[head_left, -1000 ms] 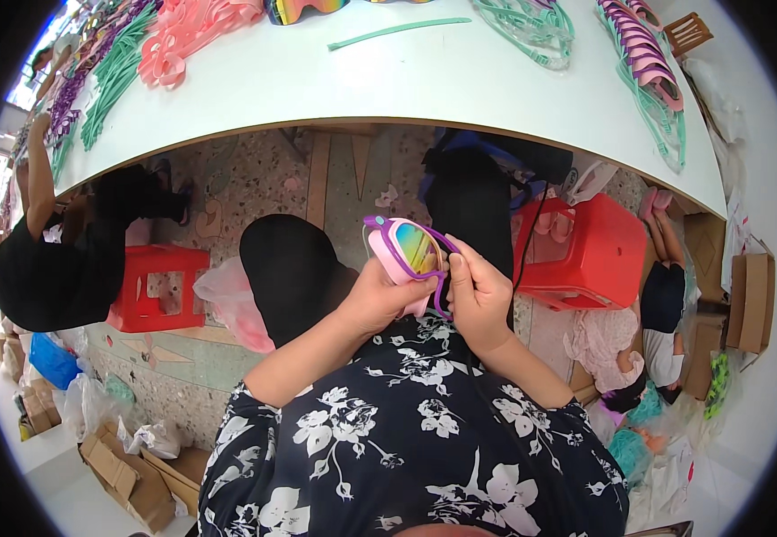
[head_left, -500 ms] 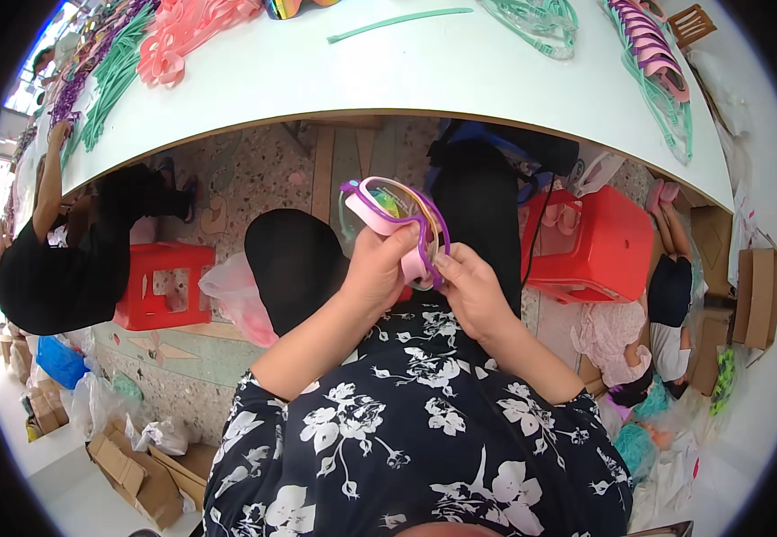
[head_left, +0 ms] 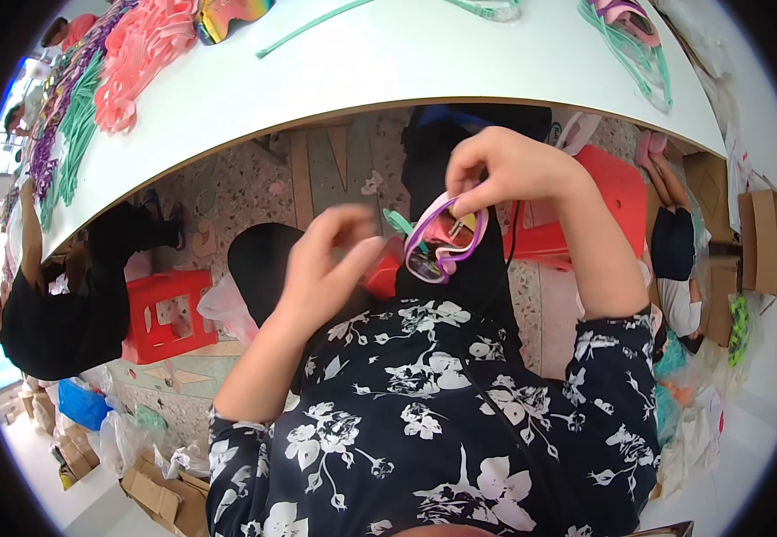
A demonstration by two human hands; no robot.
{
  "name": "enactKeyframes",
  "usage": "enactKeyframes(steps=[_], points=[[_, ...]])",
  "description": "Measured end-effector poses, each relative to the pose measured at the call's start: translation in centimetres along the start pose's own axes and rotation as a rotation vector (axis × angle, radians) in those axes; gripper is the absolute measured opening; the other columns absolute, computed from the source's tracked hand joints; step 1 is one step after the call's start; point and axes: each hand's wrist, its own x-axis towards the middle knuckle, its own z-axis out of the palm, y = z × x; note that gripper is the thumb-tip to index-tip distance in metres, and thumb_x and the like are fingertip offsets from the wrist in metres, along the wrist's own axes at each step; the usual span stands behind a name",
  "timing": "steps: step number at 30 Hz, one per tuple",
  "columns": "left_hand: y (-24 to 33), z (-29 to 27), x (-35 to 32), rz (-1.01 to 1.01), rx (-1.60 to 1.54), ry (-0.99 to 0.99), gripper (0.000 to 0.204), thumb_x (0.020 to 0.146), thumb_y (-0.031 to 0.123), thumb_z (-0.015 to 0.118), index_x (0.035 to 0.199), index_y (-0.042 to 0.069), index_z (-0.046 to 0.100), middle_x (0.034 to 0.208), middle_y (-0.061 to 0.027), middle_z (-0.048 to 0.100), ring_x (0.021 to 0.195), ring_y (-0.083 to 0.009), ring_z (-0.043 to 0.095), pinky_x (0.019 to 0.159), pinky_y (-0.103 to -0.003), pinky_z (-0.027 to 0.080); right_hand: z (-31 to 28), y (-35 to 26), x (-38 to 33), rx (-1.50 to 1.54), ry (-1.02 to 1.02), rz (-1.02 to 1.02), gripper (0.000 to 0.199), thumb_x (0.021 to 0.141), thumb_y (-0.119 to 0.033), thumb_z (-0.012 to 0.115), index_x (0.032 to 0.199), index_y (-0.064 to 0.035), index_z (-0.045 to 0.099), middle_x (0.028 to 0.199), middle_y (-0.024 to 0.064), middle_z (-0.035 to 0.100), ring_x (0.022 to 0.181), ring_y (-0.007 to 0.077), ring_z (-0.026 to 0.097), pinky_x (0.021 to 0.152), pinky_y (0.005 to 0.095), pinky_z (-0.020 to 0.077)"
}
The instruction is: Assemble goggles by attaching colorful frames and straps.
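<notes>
My right hand (head_left: pixel 506 168) is raised over my lap and pinches the upper edge of a pair of pink-and-purple swim goggles (head_left: pixel 449 255) between thumb and fingers. The goggles hang tilted below those fingers, with a short piece of green strap (head_left: pixel 397 221) sticking out on their left. Just left of them, apart from the goggles, my left hand (head_left: pixel 326 268) is held up with thumb and fingers spread. It is slightly blurred, and nothing shows in it.
The white table (head_left: pixel 335 80) curves ahead, bearing coral straps (head_left: pixel 142 54), green straps (head_left: pixel 75 134), mirrored goggles (head_left: pixel 227 18), one loose green strap (head_left: pixel 312 27) and stacked pink goggles (head_left: pixel 630 22). Red stools (head_left: pixel 169 313) stand either side. A person in black (head_left: pixel 66 313) sits at left.
Both hands were on the goggles before. My left hand has let go and moved left, while my right hand has risen to the goggles' upper edge. My view has shifted too.
</notes>
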Motion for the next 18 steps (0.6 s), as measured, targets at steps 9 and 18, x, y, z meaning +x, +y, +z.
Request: enactKeyframes(steps=[9,18], points=[[-4.1,10.5,3.9,-0.063,-0.416,-0.069,0.053,0.095,0.015,0.066,0.139,0.001,0.042,0.120,-0.0166,0.063,0.112,-0.0200,0.063,0.093,-0.032,0.051,2.1,5.7,0.9,0.143,-0.009,-0.098,0.017,0.074,-0.012,0.083,0.086,-0.0013,0.075,0.082,0.0049,0.066,0.077,0.0136,0.062,0.071,0.0268,0.0497],[-3.6,9.6,5.5,-0.213,-0.322,-0.129,0.040,0.098,0.013,0.063,0.135,0.001,0.055,0.118,-0.0103,0.067,0.106,-0.0144,0.064,0.092,-0.029,0.051,12.5,8.2,-5.0,0.570,0.850,0.127,0.035,0.086,-0.005,0.076,0.116,-0.0020,0.058,0.089,0.0021,0.063,0.080,0.0063,0.058,0.071,0.0211,0.0465]])
